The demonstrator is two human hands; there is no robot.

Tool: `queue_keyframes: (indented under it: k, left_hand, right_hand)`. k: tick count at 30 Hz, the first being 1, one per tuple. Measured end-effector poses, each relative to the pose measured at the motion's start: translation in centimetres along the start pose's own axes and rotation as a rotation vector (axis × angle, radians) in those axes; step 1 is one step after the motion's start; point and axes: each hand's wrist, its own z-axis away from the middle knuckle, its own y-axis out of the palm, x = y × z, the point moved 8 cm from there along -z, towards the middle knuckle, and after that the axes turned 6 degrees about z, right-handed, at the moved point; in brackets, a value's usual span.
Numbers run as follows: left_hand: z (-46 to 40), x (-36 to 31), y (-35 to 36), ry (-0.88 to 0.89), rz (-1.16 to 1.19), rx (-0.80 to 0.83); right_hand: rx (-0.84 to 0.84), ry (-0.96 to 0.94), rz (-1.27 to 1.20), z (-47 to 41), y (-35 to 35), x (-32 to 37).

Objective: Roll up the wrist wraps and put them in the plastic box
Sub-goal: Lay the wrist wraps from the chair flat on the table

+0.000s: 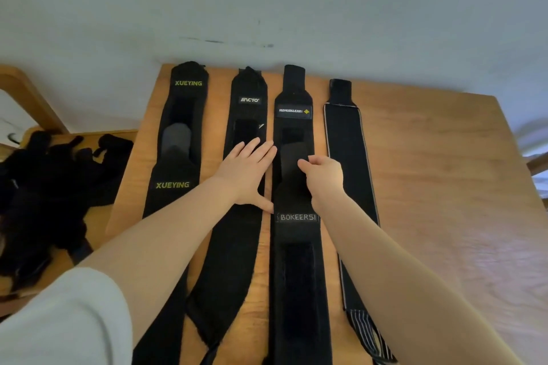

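Observation:
Several long black wrist wraps lie flat side by side on a wooden table (430, 157). From the left: a XUEYING wrap (178, 157), an MCYO wrap (247, 104), a MANUEKLEAR/BOKEERSI wrap (296, 261) and a wrap with a pale edge (347, 142). My left hand (247, 170) lies flat with straight fingers on the MCYO wrap. My right hand (323, 175) has curled fingers on the third wrap's grey tab (292, 157), pinching it. No plastic box is in view.
A heap of black fabric items (50, 187) sits on a lower wooden surface to the left. A pale wall runs behind the table's far edge. Bare tabletop stretches to the right of the wraps.

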Motion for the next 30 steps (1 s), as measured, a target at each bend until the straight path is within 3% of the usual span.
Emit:
queue_keyframes:
  k: [4,12,18,20,25,30]
  left_hand:
    - [0.1,-0.2,-0.4,-0.022,-0.030,-0.022]
    - [0.2,-0.3,-0.6,-0.033,-0.037,-0.021]
    - [0.1,-0.4,-0.6,-0.043,-0.070,0.011]
    - [0.4,-0.9,-0.9,-0.002,-0.066,0.017]
    - [4.0,-4.3,-1.0,0.319,0.026,-0.033]
    - [5.4,-5.0,0.2,0.249,0.119,0.000]
  right_hand:
    - [0.042,0.070,0.015,0.4,-0.1,-1.8]
    - [-0.044,0.007,0.141,1.1,-0.2,-3.4]
    - [-0.066,-0.049,0.425,0.8,-0.1,-2.2]
    - [-0.097,-0.045,0.511,0.8,-0.2,-1.7]
    - [-0.147,-0.163,0.586,1.4,-0.2,-0.7]
    - [-0.156,-0.368,0.570,3.6,-0.1,-1.6]
